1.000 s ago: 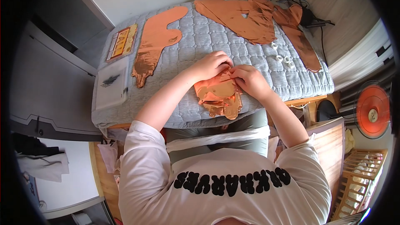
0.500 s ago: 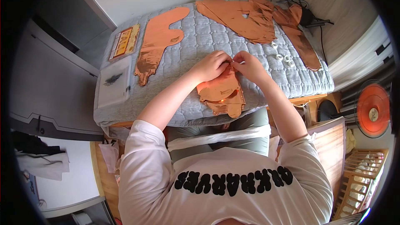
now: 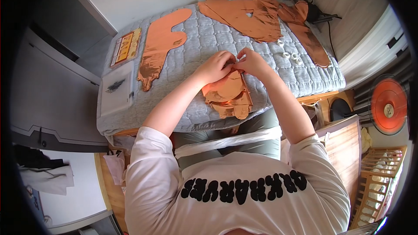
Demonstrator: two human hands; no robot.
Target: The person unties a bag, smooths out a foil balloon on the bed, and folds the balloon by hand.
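Note:
A folded copper-coloured foil balloon (image 3: pixel 228 93) lies at the near edge of the bed in front of me. At its far end my left hand (image 3: pixel 215 67) is closed, with the fingertips pinching the foil's edge. My right hand (image 3: pixel 253 63) meets it there, thumb and forefinger bent together on the same edge. A small whitish bit shows between the fingertips, too small to make out. Farther back lie a flat foil balloon (image 3: pixel 159 39) on the left, a larger foil balloon (image 3: pixel 239 17) in the middle and a long foil piece (image 3: pixel 311 45) on the right.
Several small white rolls (image 3: pixel 286 55) rest on the quilted bed (image 3: pixel 209 39). A yellow-and-red packet (image 3: pixel 126 48) and a clear plastic case (image 3: pixel 116 89) are at the left. Black cables (image 3: pixel 320 15) run along the back right corner; a red fan (image 3: pixel 389 106) stands at the right.
The view has shifted slightly. Both hands stay at the folded balloon's far end; the right fingers have shifted a little, and the near folds of the foil lie differently.

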